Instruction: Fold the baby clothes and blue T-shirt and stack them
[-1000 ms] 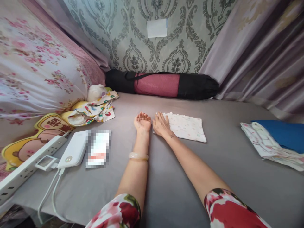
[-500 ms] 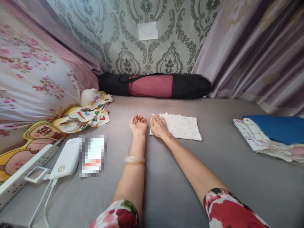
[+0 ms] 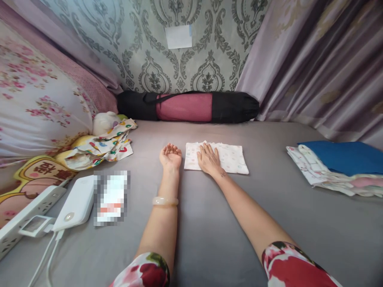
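A folded white cloth with a small pale print (image 3: 233, 157) lies flat on the grey bed sheet (image 3: 206, 223). My right hand (image 3: 208, 158) rests palm down on its left half, fingers spread. Just left of the cloth, my left hand (image 3: 170, 155) lies palm up on the sheet, apart from the cloth. Its fingers are loosely curled and nothing is in the palm. A pale bangle (image 3: 165, 201) circles the left wrist.
At the right lies a stack of folded cloths (image 3: 335, 163), blue on top. A black and pink roll bag (image 3: 185, 107) lies along the wall. Leftward are a patterned garment (image 3: 101, 147), a power bank (image 3: 76, 203), a power strip (image 3: 30, 215) and a pixelated item (image 3: 112, 197).
My right hand has slid rightward over the cloth, from its left edge further onto it. The left hand stays beside it. The whole view has shifted slightly.
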Action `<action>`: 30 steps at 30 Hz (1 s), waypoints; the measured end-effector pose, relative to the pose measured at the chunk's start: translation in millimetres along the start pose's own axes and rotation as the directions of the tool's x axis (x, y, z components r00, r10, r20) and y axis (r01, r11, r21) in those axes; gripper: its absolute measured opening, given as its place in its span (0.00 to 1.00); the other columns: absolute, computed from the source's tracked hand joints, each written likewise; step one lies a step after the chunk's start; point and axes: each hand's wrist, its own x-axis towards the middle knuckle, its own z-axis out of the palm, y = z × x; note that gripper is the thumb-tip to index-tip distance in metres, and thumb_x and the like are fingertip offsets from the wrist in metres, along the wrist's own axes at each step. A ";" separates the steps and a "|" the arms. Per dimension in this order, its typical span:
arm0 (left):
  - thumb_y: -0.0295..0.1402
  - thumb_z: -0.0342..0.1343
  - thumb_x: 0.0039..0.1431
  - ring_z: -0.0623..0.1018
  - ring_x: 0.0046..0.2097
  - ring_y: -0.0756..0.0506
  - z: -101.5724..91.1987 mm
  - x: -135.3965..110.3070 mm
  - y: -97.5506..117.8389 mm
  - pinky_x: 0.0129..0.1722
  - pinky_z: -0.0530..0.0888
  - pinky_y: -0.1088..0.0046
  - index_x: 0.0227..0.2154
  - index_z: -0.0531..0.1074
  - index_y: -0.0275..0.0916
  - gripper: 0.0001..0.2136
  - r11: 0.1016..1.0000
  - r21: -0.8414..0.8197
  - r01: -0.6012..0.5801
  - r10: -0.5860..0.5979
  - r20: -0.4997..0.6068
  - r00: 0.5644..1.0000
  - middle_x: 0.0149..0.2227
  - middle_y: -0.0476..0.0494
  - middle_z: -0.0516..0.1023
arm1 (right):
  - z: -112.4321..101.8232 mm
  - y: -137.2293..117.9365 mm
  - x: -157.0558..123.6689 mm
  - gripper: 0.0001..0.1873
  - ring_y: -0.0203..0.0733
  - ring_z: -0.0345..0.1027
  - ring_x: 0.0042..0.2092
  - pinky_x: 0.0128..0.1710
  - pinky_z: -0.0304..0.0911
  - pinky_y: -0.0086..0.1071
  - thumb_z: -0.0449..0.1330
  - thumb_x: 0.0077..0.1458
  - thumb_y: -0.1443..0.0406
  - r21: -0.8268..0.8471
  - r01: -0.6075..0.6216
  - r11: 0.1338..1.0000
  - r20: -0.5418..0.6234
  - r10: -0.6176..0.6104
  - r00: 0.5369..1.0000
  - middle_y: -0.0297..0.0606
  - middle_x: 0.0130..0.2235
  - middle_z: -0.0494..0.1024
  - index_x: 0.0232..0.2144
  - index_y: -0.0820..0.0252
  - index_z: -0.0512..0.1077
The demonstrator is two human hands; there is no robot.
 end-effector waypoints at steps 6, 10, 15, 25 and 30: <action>0.30 0.47 0.60 0.74 0.25 0.53 -4.3 4.0 1.2 0.28 0.68 0.78 0.27 0.70 0.37 0.09 1.000 0.024 -0.004 0.003 0.033 0.999 0.23 0.50 0.72 | -0.4 0.1 0.9 0.29 0.49 0.42 0.70 0.67 0.35 0.50 0.39 0.68 0.59 0.009 -0.004 1.000 0.005 0.004 1.000 0.46 0.69 0.53 0.65 0.66 0.58; 0.30 0.50 0.58 0.74 0.24 0.53 -7.0 6.2 1.9 0.28 0.69 0.78 0.26 0.69 0.38 0.07 0.996 0.088 -0.024 0.017 0.080 0.997 0.23 0.50 0.71 | -8.5 5.2 -2.3 0.29 0.47 0.41 0.70 0.67 0.36 0.48 0.39 0.68 0.59 0.034 0.016 0.999 0.046 -0.017 0.999 0.46 0.69 0.52 0.65 0.65 0.57; 0.31 0.49 0.59 0.74 0.24 0.53 -4.5 3.4 1.2 0.27 0.68 0.78 0.27 0.69 0.38 0.07 0.996 0.090 -0.018 0.012 0.062 0.998 0.22 0.50 0.72 | -22.4 26.6 -13.4 0.29 0.48 0.38 0.70 0.68 0.31 0.49 0.39 0.68 0.59 0.001 -0.036 0.999 0.028 0.036 0.999 0.46 0.69 0.52 0.66 0.66 0.56; 0.31 0.49 0.59 0.74 0.24 0.53 -2.5 3.1 -1.9 0.27 0.68 0.79 0.26 0.69 0.38 0.08 0.994 0.112 -0.010 0.006 0.040 0.999 0.23 0.50 0.72 | -18.9 55.8 -20.6 0.29 0.47 0.39 0.70 0.67 0.34 0.50 0.39 0.68 0.58 -0.054 -0.087 0.995 0.025 0.089 0.996 0.45 0.70 0.50 0.66 0.64 0.55; 0.30 0.48 0.59 0.73 0.24 0.53 -2.5 2.5 -2.4 0.26 0.69 0.78 0.26 0.69 0.38 0.08 0.994 0.108 -0.006 0.001 0.040 0.999 0.22 0.49 0.72 | -18.4 55.0 -20.5 0.29 0.47 0.40 0.70 0.67 0.35 0.50 0.39 0.68 0.58 -0.045 -0.078 0.996 0.007 0.078 0.997 0.45 0.69 0.52 0.66 0.64 0.56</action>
